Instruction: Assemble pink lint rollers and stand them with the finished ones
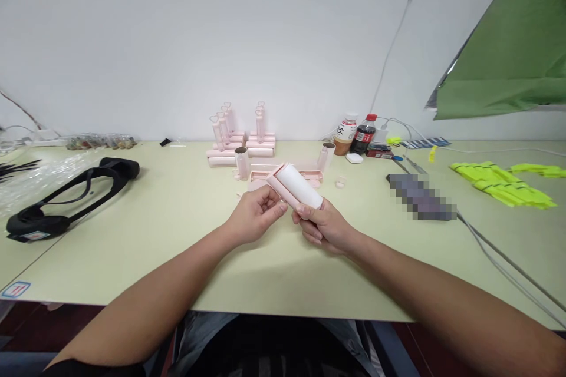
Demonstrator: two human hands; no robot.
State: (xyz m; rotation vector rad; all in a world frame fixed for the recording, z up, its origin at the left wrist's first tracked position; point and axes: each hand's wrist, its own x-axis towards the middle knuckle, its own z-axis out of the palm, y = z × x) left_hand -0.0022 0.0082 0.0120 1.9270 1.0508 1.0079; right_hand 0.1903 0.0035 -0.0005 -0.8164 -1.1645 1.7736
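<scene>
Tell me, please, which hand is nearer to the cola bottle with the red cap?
The right hand. It grips a pink-and-white lint roller in front of the cola bottle, to its left; the left hand is farther left of the bottle.

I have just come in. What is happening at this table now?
A person works with both bare hands at the table. The right hand has a white roll with a pink case along its side in its grip, tilted above the table. The left hand is curled close to the pink case; whether it touches is hard to tell. Behind them lies a pink tray, and pink pieces with loops stand near the wall.
</scene>
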